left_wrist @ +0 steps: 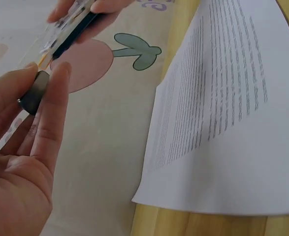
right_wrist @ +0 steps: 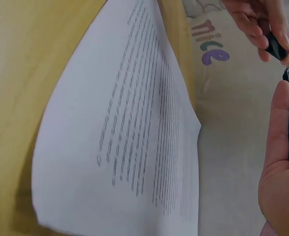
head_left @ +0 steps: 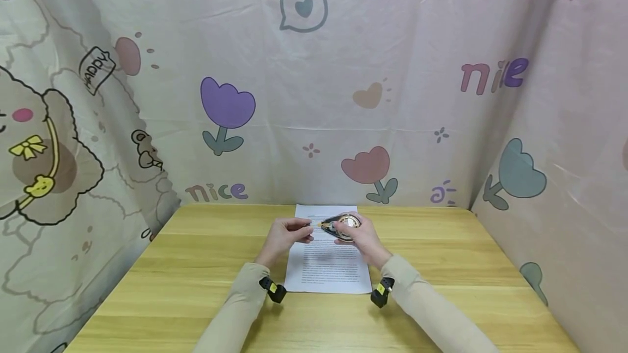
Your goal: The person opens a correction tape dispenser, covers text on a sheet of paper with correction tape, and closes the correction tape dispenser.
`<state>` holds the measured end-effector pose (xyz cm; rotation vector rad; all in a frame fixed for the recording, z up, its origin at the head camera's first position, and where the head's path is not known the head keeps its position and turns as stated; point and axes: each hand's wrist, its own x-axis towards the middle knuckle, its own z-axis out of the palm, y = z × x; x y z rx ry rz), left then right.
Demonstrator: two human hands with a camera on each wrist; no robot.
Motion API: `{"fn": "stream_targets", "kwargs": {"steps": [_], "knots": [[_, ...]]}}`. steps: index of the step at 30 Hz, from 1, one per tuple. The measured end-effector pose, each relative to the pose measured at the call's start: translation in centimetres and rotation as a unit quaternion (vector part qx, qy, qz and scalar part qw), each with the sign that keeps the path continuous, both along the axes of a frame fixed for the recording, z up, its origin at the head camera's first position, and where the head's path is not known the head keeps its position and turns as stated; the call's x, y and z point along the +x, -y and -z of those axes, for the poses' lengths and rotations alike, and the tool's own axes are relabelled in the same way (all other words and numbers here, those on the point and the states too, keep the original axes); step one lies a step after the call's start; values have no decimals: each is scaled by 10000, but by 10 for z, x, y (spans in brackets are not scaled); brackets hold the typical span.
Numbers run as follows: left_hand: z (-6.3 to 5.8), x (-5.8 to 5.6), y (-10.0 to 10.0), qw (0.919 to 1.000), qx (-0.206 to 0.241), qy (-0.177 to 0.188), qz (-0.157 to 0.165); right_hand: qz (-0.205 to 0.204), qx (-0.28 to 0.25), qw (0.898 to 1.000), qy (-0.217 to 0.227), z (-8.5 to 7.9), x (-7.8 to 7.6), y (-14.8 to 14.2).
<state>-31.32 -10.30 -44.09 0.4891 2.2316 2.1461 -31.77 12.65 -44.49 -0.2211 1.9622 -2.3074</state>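
A correction tape dispenser (head_left: 349, 221) with a clear round window and dark edges is gripped by my right hand (head_left: 369, 243), its narrow tip pointing left. My left hand (head_left: 284, 238) pinches a small dark cap (left_wrist: 35, 93) between thumb and fingers, right by the dispenser's tip. From the right wrist, the cap (right_wrist: 276, 46) appears close to the tip; whether they touch I cannot tell. Both hands are held above a printed sheet of paper (head_left: 326, 274) on the table. The right fingers hide part of the dispenser's body.
The paper lies on a light wooden table (head_left: 196, 287), its text side up. A patterned cloth (head_left: 304, 97) with flowers and words hangs behind the table and along both sides. Dark wrist cameras are strapped over both sleeves.
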Motion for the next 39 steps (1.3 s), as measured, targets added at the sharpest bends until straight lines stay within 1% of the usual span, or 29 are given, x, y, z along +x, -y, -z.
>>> {"fn": "stream_targets", "kwargs": {"steps": [3,8,11,13,16,18,20,22,24,25,26,27,28,29,35,39], "knots": [[-2,0,1,9997,-150,16,-181,27,12,10000,1,-1,-1,-4],[-4,0,2,9956,-719,-77,-604,-6,273,9996,-25,1,-2,-7],[-4,1,3,9901,-1046,-124,-928,139,450,9989,-10,1,-3,-7],[-4,1,3,9850,-1279,-161,-1144,290,555,9980,11,2,-3,-6],[-3,1,7,9739,-1780,-364,-1363,468,690,9965,84,2,-4,-7],[-3,1,13,9637,-2228,-516,-1381,561,810,9951,97,3,-4,-7],[0,-3,21,9522,-2705,-613,-1279,610,891,9941,76,3,-4,-8],[0,-7,31,9393,-3181,-577,-1149,651,934,9935,24,2,-4,-8],[1,-11,40,9242,-3630,-512,-1072,682,961,9930,-15,2,-4,-8],[1,-13,45,9173,-3809,-490,-1054,694,987,9927,-25,2,-5,-8],[1,-13,49,9126,-3923,-452,-1058,702,999,9925,-11,2,-5,-8],[0,-13,52,9061,-4069,-439,-1072,723,1036,9920,15,2,-6,-8],[1,-14,54,9020,-4153,-450,-1086,730,1078,9915,47,2,-6,-8],[2,-14,56,8995,-4203,-486,-1087,719,1115,9911,74,3,-7,-8],[9,-15,63,8947,-4311,-520,-1047,568,1238,9906,154,4,-10,-9],[12,-15,65,8905,-4397,-470,-1066,706,1434,9869,208,2,-10,-8]]}}
